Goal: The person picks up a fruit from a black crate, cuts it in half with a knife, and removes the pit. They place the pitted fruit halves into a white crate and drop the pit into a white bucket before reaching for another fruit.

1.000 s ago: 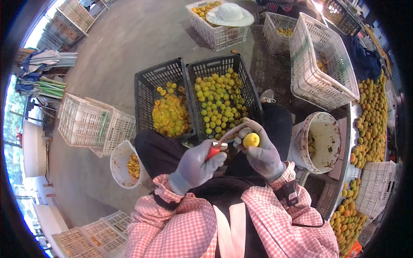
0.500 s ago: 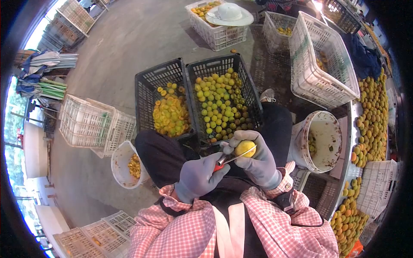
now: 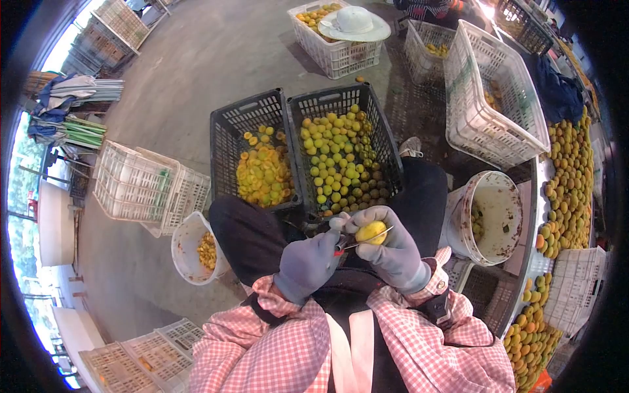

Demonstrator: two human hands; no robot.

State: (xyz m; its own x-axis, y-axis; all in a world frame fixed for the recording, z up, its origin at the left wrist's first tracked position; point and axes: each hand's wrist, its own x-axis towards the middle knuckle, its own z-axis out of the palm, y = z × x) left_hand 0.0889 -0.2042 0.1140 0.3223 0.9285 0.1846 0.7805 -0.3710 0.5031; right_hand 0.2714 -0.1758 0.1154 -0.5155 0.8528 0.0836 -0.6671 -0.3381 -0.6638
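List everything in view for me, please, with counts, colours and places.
Held fruit: one, yellow, in right hand
Knife: one, red handle, in left hand, blade at held fruit
Black crates: two, side by side ahead
Cut fruit: many, yellow-orange, left black crate
Whole fruit: many, yellow-green to brown, right black crate
White crates: several, around
Hat: one, white, on far crate
Buckets: at least two, white, either side
Piled fruit: many, green-orange, far right
Rods: several, green and pale, far left
Cloth: dark blue, upper right
Gloved hands: two, grey, centre
Sleeves: two, pink-white check, below
Legs: two, dark, bent
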